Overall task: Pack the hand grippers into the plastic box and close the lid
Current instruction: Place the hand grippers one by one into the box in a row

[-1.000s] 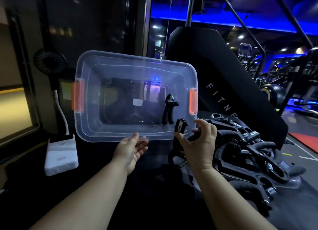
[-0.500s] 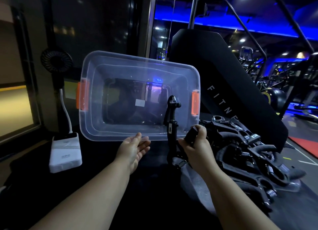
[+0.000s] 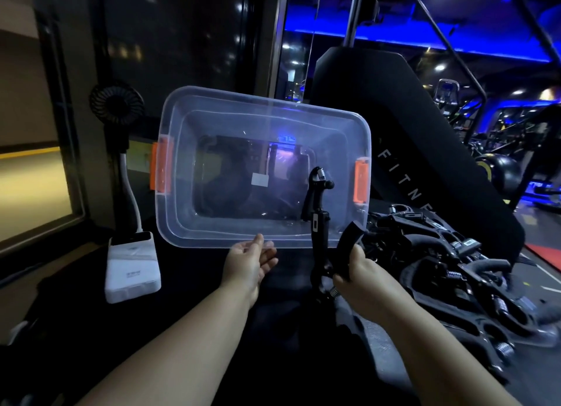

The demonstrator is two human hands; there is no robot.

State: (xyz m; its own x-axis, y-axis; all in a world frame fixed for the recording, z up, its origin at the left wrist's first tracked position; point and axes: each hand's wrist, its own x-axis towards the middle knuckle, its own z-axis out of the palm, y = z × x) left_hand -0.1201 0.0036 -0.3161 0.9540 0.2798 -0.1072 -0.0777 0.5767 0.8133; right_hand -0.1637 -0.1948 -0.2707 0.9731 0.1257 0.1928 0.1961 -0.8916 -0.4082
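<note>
Clear plastic box [image 3: 212,226] centre frame, long axis 9-to-3, opening facing camera, one hand gripper [image 3: 315,190] inside at its 4 o'clock, upright. Right hand [image 3: 358,272] clamped on another gripper [image 3: 321,254], handles pointing 12. Left hand [image 3: 249,263] open, palm up, fingertips touching box's near rim. Gripper pile [image 3: 455,269] at 3 o'clock.

One clear plastic box [image 3: 264,169] with two orange latches [image 3: 161,166], one hand gripper inside [image 3: 315,190], one more held [image 3: 334,254], a pile too tangled to count [image 3: 461,278], one power bank [image 3: 132,269], one small fan [image 3: 117,103], two hands [image 3: 250,261]
</note>
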